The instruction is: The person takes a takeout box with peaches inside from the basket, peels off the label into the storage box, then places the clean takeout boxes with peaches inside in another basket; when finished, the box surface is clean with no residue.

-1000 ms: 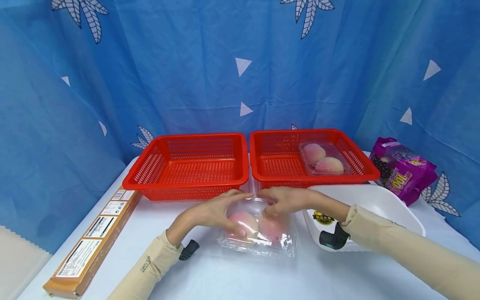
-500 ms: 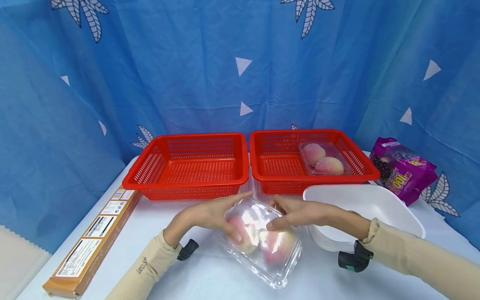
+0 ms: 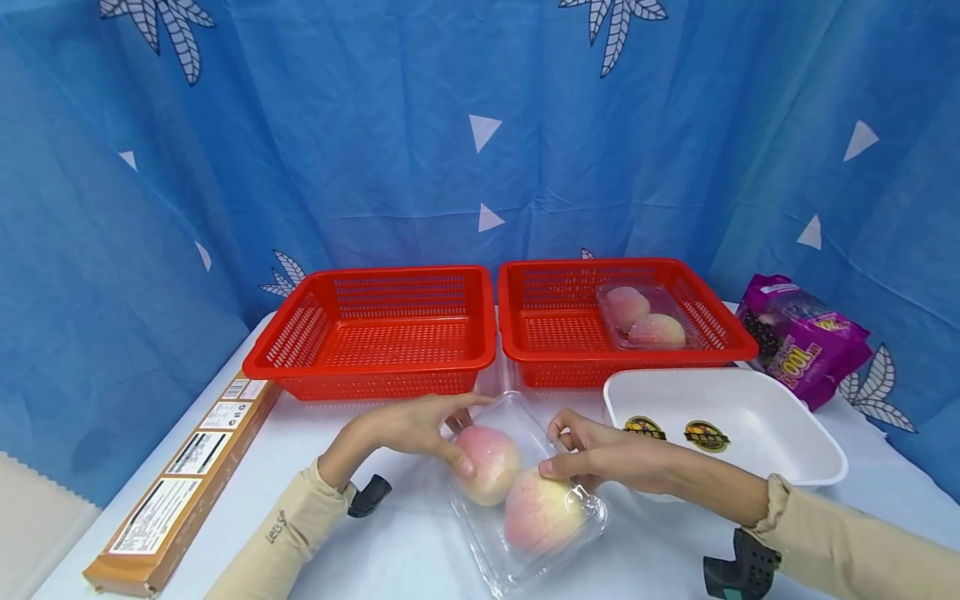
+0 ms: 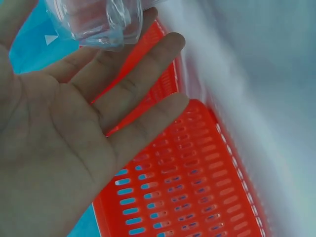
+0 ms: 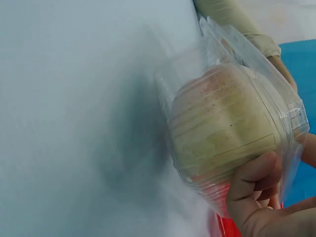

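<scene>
A clear plastic box [image 3: 487,542] holding two pink-and-yellow peaches [image 3: 542,512] is tilted over the table in the head view. My left hand [image 3: 420,429] holds its far left side, thumb on the front and index finger stretched along the edge. In the left wrist view that hand's other fingers [image 4: 148,74] are straight and spread below the box. My right hand [image 3: 615,454] pinches the box's right edge, with the thumb on the front face. The right wrist view shows the box [image 5: 222,118] hanging above the white table with a shadow beneath.
Behind the hands stand two red baskets; the left basket [image 3: 375,379] has a bare bottom, and the right basket [image 3: 570,358] holds another peach pack [image 3: 652,321]. A white tub [image 3: 750,392] and a purple bag [image 3: 813,350] are at right. A long carton [image 3: 180,483] lies left.
The box has turned and tilted, its near end swinging left and its face coming toward the camera. My right hand has shifted right and slightly down; the left stays nearly in place.
</scene>
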`<action>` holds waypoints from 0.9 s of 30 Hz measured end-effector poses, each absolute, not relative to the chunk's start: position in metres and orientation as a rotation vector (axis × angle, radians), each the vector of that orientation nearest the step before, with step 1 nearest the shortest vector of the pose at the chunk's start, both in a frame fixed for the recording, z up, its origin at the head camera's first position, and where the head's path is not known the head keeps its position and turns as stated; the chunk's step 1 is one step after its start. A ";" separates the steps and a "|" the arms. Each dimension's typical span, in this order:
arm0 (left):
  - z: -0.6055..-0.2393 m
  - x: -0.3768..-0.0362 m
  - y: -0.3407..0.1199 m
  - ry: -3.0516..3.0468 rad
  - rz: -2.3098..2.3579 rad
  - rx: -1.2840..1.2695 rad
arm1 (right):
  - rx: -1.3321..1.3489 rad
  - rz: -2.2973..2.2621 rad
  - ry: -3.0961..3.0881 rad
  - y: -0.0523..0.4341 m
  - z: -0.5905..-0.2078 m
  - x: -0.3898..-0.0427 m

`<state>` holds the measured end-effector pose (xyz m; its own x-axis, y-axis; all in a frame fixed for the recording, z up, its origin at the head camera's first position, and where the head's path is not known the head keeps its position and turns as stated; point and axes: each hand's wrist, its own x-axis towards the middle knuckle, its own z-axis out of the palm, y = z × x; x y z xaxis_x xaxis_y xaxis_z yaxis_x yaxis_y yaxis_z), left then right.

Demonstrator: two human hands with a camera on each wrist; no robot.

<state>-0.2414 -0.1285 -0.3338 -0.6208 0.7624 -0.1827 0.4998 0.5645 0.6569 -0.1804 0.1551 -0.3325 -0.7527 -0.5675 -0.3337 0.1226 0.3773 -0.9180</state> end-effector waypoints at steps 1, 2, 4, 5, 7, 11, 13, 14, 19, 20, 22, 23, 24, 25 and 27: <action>-0.334 -0.242 -0.129 2.356 0.778 1.018 | -0.376 -1.434 2.000 0.155 -0.333 -0.179; -0.334 -0.242 -0.129 2.361 0.777 1.021 | -0.371 -1.451 1.989 0.155 -0.333 -0.178; -0.334 -0.243 -0.130 2.371 0.781 1.027 | -0.371 -1.480 1.971 0.155 -0.332 -0.176; -0.335 -0.243 -0.130 2.378 0.780 1.034 | -0.368 -1.494 1.964 0.155 -0.332 -0.176; -0.334 -0.244 -0.130 2.393 0.789 1.051 | -0.356 -1.531 1.946 0.155 -0.332 -0.175; -0.332 -0.245 -0.130 2.442 0.814 1.114 | -0.346 -1.591 1.933 0.157 -0.332 -0.174; -0.330 -0.245 -0.129 2.477 0.842 1.149 | -0.355 -1.614 1.936 0.159 -0.330 -0.173; -0.328 -0.245 -0.128 2.495 0.857 1.161 | -0.355 -1.624 1.940 0.161 -0.329 -0.173; -0.317 -0.241 -0.129 2.571 0.997 1.130 | -0.347 -1.678 1.957 0.169 -0.316 -0.171; -0.315 -0.240 -0.129 2.582 1.035 1.126 | -0.348 -1.689 1.958 0.171 -0.313 -0.170; -0.312 -0.241 -0.130 2.606 1.129 1.125 | -0.370 -1.713 1.957 0.176 -0.307 -0.170; -0.311 -0.241 -0.130 2.619 1.178 1.130 | -0.378 -1.726 1.956 0.179 -0.304 -0.170; -0.311 -0.243 -0.130 2.632 1.229 1.134 | -0.390 -1.740 1.950 0.182 -0.301 -0.170; -0.311 -0.244 -0.130 2.648 1.277 1.140 | -0.403 -1.753 1.943 0.185 -0.298 -0.170; -0.312 -0.249 -0.129 2.693 1.350 1.131 | -0.430 -1.780 1.933 0.193 -0.294 -0.171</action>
<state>-0.2493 -0.1287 -0.3123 -0.7505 0.5554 0.3581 0.6192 0.4018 0.6747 -0.1709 0.1931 -0.2936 -0.8382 -0.5294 -0.1308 0.0870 0.1070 -0.9904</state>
